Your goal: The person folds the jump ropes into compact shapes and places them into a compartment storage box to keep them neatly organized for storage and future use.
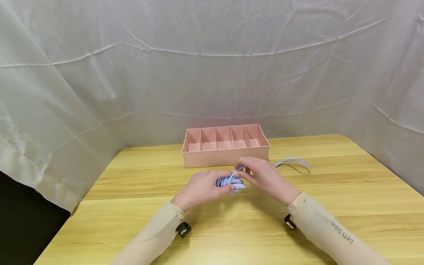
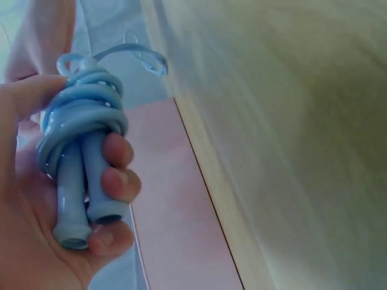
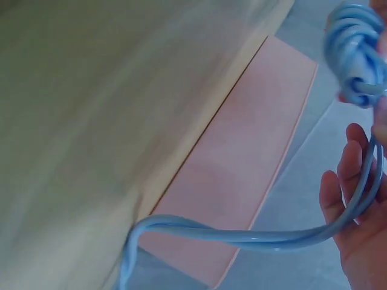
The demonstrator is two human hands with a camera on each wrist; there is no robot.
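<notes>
A light blue rope lies wound into a bundle round its two tube-like handles. My left hand grips the handles and the coils, fingers curled round them just above the wooden table. My right hand is at the bundle's right side and pinches the loose rope, which runs across its fingers up to the bundle. The free end of the rope trails on the table to the right. Both sleeves are beige.
A pink box with several open compartments stands just behind the hands, and its wall shows in both wrist views. White cloth hangs behind and beside the table. The table's left edge drops to a dark floor.
</notes>
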